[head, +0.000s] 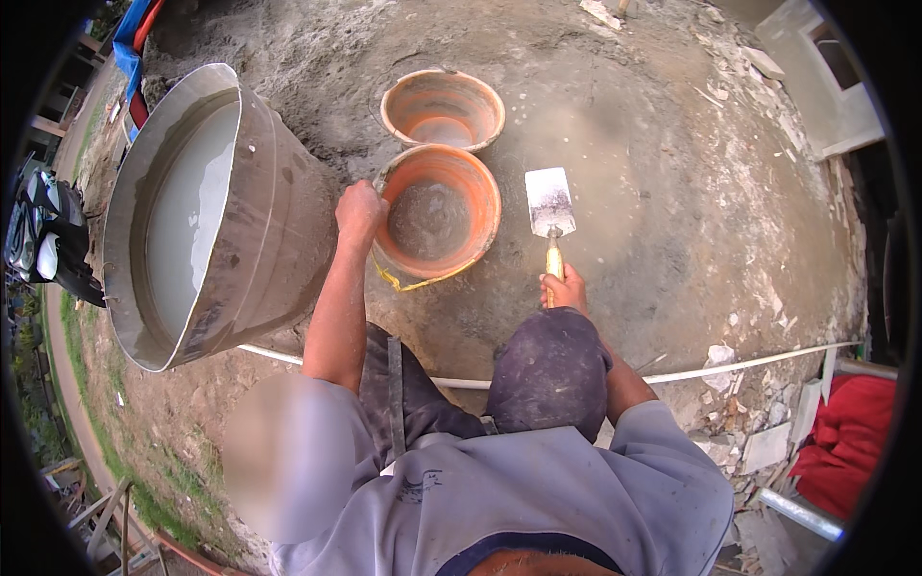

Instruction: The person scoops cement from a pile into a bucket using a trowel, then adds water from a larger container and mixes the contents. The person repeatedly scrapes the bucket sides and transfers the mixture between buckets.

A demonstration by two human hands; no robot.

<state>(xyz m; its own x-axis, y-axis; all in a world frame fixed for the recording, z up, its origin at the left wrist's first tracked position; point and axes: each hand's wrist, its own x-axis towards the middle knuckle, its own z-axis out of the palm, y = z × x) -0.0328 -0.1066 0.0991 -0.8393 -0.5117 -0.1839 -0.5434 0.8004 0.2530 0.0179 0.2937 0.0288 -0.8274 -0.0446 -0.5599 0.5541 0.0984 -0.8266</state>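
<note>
My left hand (361, 216) grips the left rim of the nearer orange bucket (484, 209), which tilts slightly and shows a grey, dirty bottom. A yellow strap (414, 286) hangs along that bucket's front edge. Behind it, touching or nearly so, stands a second orange bucket (441, 101) with a mortar-crusted rim. In my right hand (565, 288) is the light handle of a trowel (551, 200). Its flat rectangular blade points away from me over the wet ground, pale at the tip and darker towards the neck.
A large grey tub (288, 180) holding cloudy water stands close on the left. Loose grey sand or mortar (302, 43) lies behind the buckets. A white pipe (749, 363) crosses the ground near my legs. Rubble (767, 446) and a red cloth (850, 439) are at right.
</note>
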